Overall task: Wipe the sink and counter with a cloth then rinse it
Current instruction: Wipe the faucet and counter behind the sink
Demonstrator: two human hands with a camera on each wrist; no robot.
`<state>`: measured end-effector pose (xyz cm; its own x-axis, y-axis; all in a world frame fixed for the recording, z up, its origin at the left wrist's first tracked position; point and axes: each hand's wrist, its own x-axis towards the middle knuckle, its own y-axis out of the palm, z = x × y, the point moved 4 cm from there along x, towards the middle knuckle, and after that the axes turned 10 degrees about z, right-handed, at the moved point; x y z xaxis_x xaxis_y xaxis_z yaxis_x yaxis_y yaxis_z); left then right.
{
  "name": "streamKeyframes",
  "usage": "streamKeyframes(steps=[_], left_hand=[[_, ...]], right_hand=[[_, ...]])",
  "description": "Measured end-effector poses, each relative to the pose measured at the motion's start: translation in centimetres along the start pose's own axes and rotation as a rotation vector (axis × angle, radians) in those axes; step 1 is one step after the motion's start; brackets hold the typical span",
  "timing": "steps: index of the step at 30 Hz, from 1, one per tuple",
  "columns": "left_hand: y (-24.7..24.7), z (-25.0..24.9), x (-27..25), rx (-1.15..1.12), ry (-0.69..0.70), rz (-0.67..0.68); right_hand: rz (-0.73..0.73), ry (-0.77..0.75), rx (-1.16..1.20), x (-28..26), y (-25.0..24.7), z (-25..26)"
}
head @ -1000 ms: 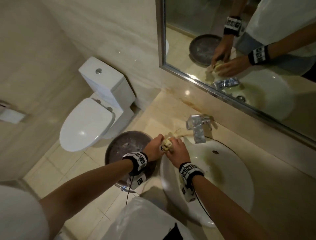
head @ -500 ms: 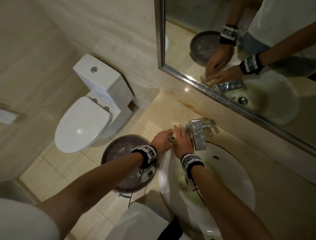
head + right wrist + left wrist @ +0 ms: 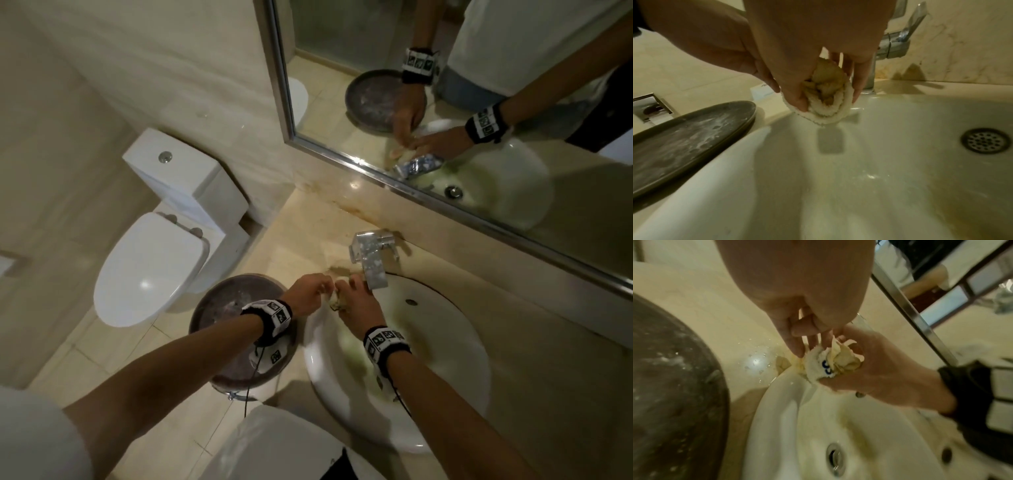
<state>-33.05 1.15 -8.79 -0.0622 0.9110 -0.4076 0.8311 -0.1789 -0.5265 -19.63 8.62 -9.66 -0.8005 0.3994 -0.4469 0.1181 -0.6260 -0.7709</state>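
A wadded cream cloth (image 3: pixel 334 298), stained yellow-brown, sits between my two hands above the back left rim of the white sink (image 3: pixel 455 342), just left of the chrome faucet (image 3: pixel 371 265). My right hand (image 3: pixel 349 294) grips the wad, thumb on one side and fingers on the other, as the right wrist view shows on the cloth (image 3: pixel 828 112). My left hand (image 3: pixel 318 289) pinches the cloth's loose folds (image 3: pixel 838 352) from above with its fingertips (image 3: pixel 797 350). No water runs from the spout. The beige counter (image 3: pixel 308 240) beside the faucet is stained.
A dark round bin lid (image 3: pixel 233 308) stands left of the sink, below counter level. A white toilet (image 3: pixel 154 260) is further left. A mirror (image 3: pixel 445 102) hangs on the wall behind the faucet. The sink drain (image 3: pixel 985 140) lies right of my hands.
Both hands, holding the cloth, have shifted right along the sink's back rim and now sit closer to the faucet. My left fingers have moved to the cloth's top folds.
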Motion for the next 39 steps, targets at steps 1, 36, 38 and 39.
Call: streamKeyframes(steps=[1, 36, 38, 39], left_hand=[[0.4, -0.2, -0.1, 0.05, 0.002, 0.045], [0.5, -3.7, 0.3, 0.667, -0.246, 0.485], [0.3, -3.4, 0.6, 0.665, -0.241, 0.489], [0.2, -3.2, 0.7, 0.666, -0.238, 0.49]], right_hand=[[0.0, -0.019, 0.01, -0.4, 0.2, -0.5], [-0.203, 0.227, 0.296, -2.0, -9.6, -18.2], [-0.169, 0.181, 0.285, -0.1, -10.6, -16.4], [-0.181, 0.155, 0.255, 0.7, -11.1, -15.3]])
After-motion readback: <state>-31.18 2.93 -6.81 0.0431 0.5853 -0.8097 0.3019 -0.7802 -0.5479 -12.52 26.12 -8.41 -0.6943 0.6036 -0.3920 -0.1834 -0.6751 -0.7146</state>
